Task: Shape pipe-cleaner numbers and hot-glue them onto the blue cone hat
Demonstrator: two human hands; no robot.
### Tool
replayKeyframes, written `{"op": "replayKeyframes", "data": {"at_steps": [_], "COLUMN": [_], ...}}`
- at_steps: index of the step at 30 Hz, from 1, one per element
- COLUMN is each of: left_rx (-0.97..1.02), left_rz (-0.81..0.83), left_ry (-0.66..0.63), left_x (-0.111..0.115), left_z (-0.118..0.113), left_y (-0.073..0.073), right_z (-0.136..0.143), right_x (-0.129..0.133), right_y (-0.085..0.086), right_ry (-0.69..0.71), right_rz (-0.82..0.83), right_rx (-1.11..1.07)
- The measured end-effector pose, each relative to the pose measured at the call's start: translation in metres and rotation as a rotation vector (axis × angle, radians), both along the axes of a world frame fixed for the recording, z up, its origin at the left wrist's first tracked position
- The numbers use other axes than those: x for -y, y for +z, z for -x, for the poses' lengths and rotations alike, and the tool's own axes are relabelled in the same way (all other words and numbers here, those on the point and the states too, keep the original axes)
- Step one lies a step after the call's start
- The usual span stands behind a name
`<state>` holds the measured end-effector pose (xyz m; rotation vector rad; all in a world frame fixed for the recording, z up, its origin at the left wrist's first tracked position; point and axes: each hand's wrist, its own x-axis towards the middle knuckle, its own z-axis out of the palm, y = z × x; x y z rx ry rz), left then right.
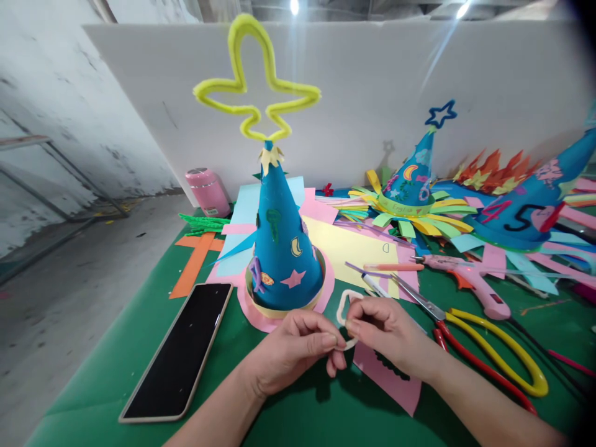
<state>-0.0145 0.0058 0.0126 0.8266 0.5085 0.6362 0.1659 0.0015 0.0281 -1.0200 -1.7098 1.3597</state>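
A bent white strip [341,307] in your grasp.
Your left hand [298,343] pinches its lower part, your right hand [390,329] higher up, above the green surface [109,347], near the blue hat [280,251].

The head camera looks forward and down; green table [116,354] close below; white board [367,87] ahead.

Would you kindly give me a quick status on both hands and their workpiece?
Left hand and right hand: both pinching bent white strip. Blue cone hat standing just beyond. Scissors partly hidden by right forearm.
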Motion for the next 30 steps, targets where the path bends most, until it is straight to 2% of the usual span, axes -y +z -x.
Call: {"op": "replayKeyframes", "data": {"at_steps": [5, 10, 16, 25, 30], "left_rx": [0.064, -0.120, -0.267, -0.290, -0.311], "left_rz": [-0.020, -0.058, -0.136, -0.080, -0.090], "left_ry": [0.094, 0.216, 0.252, 0.303, 0.325], "left_x": [0.002, 0.007, 0.012, 0.008, 0.008], "left_z": [-0.005, -0.011, -0.013, -0.013, -0.013], "left_y": [0.002, 0.000, -0.004, 0.002, 0.001], "right_z": [-0.004, -0.005, 0.000, -0.007, -0.002], "right_x": [-0.004, -0.004, 0.000, -0.004, -0.002], "right_y": [-0.003, -0.005, -0.001, -0.004, -0.003], "right_ry": [-0.106, -0.113, -0.065, -0.124, -0.122], "right_rz": [-0.007, -0.042, -0.090, 0.019, -0.047], "right_rx": [-0.068, -0.010, 0.065, -0.017, 0.076]}}
